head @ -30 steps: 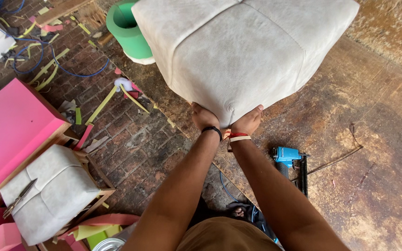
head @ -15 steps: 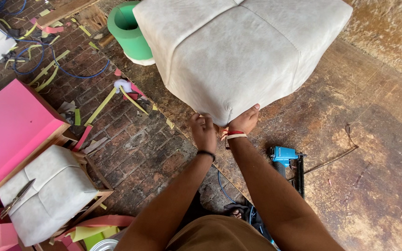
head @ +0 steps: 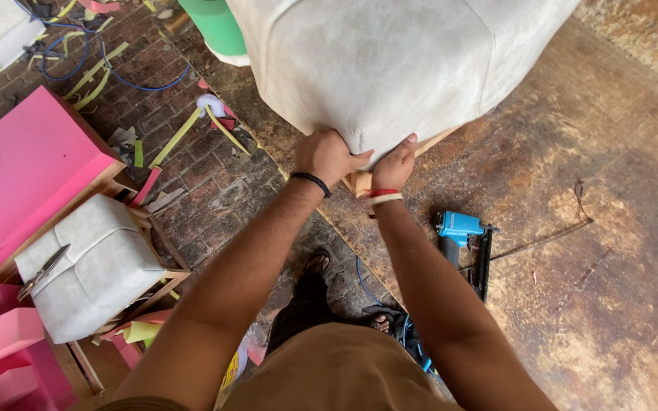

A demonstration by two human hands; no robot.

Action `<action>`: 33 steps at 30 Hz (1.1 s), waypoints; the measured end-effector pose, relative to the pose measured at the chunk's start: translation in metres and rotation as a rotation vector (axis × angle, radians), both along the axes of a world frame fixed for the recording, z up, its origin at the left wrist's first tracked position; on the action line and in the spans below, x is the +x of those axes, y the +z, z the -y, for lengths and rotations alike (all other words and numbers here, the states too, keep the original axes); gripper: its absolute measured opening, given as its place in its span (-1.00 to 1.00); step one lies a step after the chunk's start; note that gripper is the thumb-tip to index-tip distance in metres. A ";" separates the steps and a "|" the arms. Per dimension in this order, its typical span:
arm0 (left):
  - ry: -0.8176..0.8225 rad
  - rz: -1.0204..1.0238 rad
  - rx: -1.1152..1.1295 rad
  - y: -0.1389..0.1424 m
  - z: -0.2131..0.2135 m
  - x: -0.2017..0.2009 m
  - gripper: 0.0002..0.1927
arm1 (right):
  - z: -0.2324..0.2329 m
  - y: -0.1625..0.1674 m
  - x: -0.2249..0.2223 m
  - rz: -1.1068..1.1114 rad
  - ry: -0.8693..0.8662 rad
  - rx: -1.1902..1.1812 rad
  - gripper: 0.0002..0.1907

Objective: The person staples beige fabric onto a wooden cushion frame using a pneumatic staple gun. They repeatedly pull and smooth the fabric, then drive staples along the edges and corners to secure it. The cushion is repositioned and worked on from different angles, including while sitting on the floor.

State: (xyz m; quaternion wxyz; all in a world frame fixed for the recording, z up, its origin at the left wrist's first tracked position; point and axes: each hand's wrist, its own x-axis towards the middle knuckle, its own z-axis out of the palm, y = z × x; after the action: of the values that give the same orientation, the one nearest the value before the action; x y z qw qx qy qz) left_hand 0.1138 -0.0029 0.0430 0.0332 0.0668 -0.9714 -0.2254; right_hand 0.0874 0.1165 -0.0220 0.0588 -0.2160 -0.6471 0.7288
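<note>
A large pale grey upholstered cushion block (head: 397,61) stands on a worn wooden board (head: 573,228), its near corner toward me. My left hand (head: 329,156) grips the grey fabric at that bottom corner, fingers curled into it. My right hand (head: 394,164) presses on the same corner just to the right, thumb up against the cover. A bit of wooden frame (head: 359,183) shows under the fabric between my hands. A black band is on my left wrist, a red and white one on my right.
A blue staple gun (head: 462,236) with a blue hose lies on the board by my right forearm. A smaller grey-covered stool (head: 89,266) with scissors on it stands at left beside pink foam (head: 24,160). A green roll (head: 215,27) and foam scraps lie on the brick floor.
My left hand has closed over the corner fabric and both hands have shifted slightly along the corner. The view has tilted, and the cushion sits higher in it.
</note>
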 end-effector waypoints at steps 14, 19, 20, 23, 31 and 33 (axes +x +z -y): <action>-0.099 0.054 -0.067 -0.008 0.011 -0.005 -0.55 | -0.177 -0.089 0.137 0.456 0.292 1.127 -0.28; -0.134 0.069 -0.055 -0.002 0.012 -0.003 -0.55 | -0.193 -0.096 0.129 0.601 0.350 0.921 -0.25; -0.137 0.087 -0.032 -0.001 0.012 -0.003 -0.56 | -0.193 -0.097 0.127 0.609 0.358 0.910 -0.27; -0.151 0.057 -0.014 0.000 0.012 -0.004 -0.59 | -0.192 -0.089 0.119 0.369 0.173 0.900 -0.29; -0.200 0.048 -0.080 -0.004 0.014 -0.004 -0.59 | -0.153 -0.005 0.124 -0.075 0.473 0.338 -0.49; -0.207 0.044 -0.085 -0.007 0.014 -0.003 -0.60 | -0.129 -0.002 0.119 -0.096 0.490 0.250 -0.60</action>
State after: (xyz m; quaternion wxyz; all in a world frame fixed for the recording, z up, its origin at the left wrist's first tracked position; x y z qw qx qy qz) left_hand 0.1105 -0.0172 0.0357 -0.0090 -0.0305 -0.9823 -0.1846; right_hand 0.2065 0.2454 -0.0245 -0.0626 -0.0093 -0.7615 0.6451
